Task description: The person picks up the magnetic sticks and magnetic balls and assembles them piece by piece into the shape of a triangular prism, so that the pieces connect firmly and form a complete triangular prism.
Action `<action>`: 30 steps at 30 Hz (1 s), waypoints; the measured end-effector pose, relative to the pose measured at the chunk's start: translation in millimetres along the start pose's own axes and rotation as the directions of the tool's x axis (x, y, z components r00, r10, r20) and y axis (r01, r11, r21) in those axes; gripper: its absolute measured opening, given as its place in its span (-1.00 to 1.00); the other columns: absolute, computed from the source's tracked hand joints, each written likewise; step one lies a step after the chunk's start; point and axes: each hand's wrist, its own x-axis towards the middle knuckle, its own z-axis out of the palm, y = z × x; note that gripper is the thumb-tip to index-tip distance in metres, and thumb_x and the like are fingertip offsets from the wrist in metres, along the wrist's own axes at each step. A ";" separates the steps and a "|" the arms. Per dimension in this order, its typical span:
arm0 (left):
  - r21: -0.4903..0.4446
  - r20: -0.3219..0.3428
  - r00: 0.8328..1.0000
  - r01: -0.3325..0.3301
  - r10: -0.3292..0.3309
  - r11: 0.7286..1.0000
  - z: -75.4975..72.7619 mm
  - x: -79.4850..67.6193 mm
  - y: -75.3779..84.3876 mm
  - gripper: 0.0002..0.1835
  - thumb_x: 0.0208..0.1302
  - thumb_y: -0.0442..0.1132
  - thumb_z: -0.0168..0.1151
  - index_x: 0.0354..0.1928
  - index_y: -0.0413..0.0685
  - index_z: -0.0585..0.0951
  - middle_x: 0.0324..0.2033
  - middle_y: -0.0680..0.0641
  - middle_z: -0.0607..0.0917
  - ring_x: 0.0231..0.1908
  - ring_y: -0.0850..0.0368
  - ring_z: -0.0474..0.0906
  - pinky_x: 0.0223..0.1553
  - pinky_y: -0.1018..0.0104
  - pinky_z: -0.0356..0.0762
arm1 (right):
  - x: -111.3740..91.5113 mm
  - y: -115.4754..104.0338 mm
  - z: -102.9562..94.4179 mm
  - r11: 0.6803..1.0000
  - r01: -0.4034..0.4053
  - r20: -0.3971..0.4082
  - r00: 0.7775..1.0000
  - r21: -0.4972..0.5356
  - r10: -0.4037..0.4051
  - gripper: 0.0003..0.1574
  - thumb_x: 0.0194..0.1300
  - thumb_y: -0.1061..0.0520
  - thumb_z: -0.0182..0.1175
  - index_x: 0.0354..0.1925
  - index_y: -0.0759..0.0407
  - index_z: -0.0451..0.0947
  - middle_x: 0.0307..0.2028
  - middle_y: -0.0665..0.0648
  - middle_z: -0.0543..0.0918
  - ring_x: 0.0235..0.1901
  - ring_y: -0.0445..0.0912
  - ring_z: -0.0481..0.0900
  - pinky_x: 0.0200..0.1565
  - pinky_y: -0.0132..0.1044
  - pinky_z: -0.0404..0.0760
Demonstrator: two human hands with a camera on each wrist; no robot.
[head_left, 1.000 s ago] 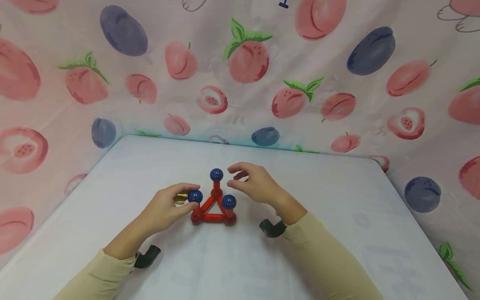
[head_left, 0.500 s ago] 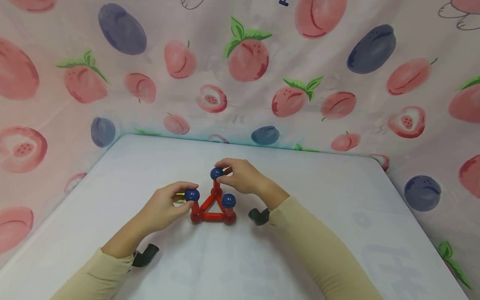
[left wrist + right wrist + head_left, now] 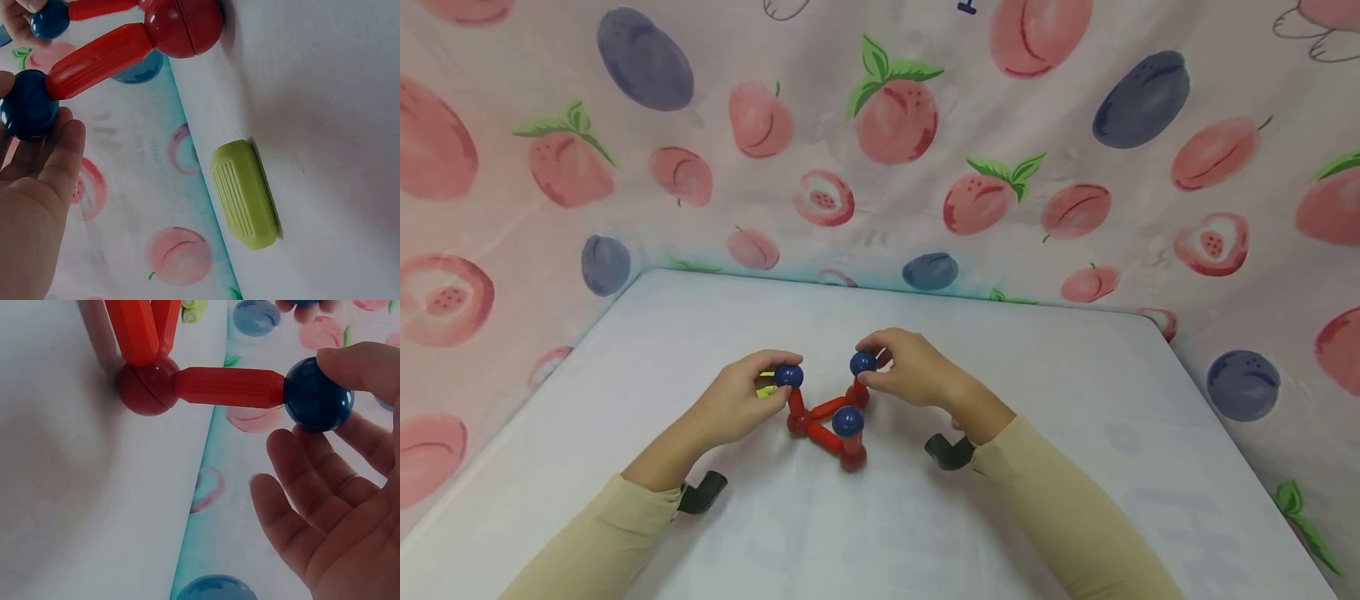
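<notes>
A magnetic building frame of red rods [image 3: 824,437] and red balls stands on the white table, with three upright rods each topped by a blue ball. My left hand [image 3: 741,398] pinches the left blue ball [image 3: 789,377] between thumb and fingers. At the back right corner, another blue ball [image 3: 319,395] is held by the thumb and fingertips of my right hand [image 3: 917,367]. The front blue ball [image 3: 847,422] is untouched and covers part of the frame behind it. Under the right-hand ball, a red rod [image 3: 231,386] runs to a dark red ball [image 3: 149,385].
A yellow-green rod [image 3: 244,195] lies on the table beyond my left hand. White cloth covers the table [image 3: 1037,367]. A fruit-printed curtain [image 3: 880,200] stands along its back and sides. Dark curved pieces [image 3: 703,493] stick out at both wrists.
My right hand reached in and took hold of the back blue ball. The frame has turned clockwise: its back corner moved right and its front right corner came nearer. The left hand kept its grip.
</notes>
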 end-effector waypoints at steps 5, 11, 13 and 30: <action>-0.021 0.016 1.000 -0.001 0.001 1.000 1.4 6.6 1.9 -0.58 0.32 -0.42 0.17 0.23 -0.28 0.51 0.09 -0.28 0.60 0.06 -0.23 0.62 0.01 0.07 0.63 | -15.3 2.7 -1.1 1.000 -0.002 -0.008 1.000 -0.003 0.002 -0.48 0.28 0.05 0.37 0.18 0.12 0.55 -0.09 -0.02 0.59 -0.05 -0.08 0.54 -0.14 -0.28 0.63; -0.023 0.023 1.000 -0.007 0.008 1.000 1.9 13.0 1.7 -0.57 0.34 -0.42 0.17 0.24 -0.29 0.51 0.09 -0.29 0.61 0.08 -0.25 0.61 0.05 0.00 0.59 | -28.0 1.9 -1.5 1.000 0.012 -0.008 1.000 0.005 -0.012 -0.51 0.27 0.04 0.38 0.13 0.13 0.56 -0.12 -0.02 0.59 -0.05 -0.03 0.56 -0.16 -0.28 0.63; -0.018 0.018 1.000 -0.014 0.014 1.000 2.3 13.3 0.8 -0.56 0.33 -0.42 0.19 0.25 -0.27 0.51 0.13 -0.28 0.59 0.13 -0.24 0.57 0.09 -0.03 0.56 | -29.4 1.2 -0.9 1.000 0.018 -0.014 1.000 0.005 -0.018 -0.51 0.28 0.05 0.38 0.13 0.14 0.57 -0.12 -0.02 0.59 -0.05 -0.03 0.56 -0.15 -0.28 0.63; 0.114 -0.063 0.997 -0.032 0.039 0.993 34.7 -29.6 50.2 -0.36 0.07 -0.13 0.58 0.19 -0.14 0.56 0.02 -0.09 0.65 -0.08 -0.05 0.60 -0.11 0.07 0.68 | -25.7 10.1 6.6 0.995 0.018 -0.040 0.999 0.103 -0.013 -0.45 0.32 0.02 0.35 0.22 0.12 0.53 -0.04 -0.01 0.67 0.01 -0.07 0.62 -0.02 -0.17 0.67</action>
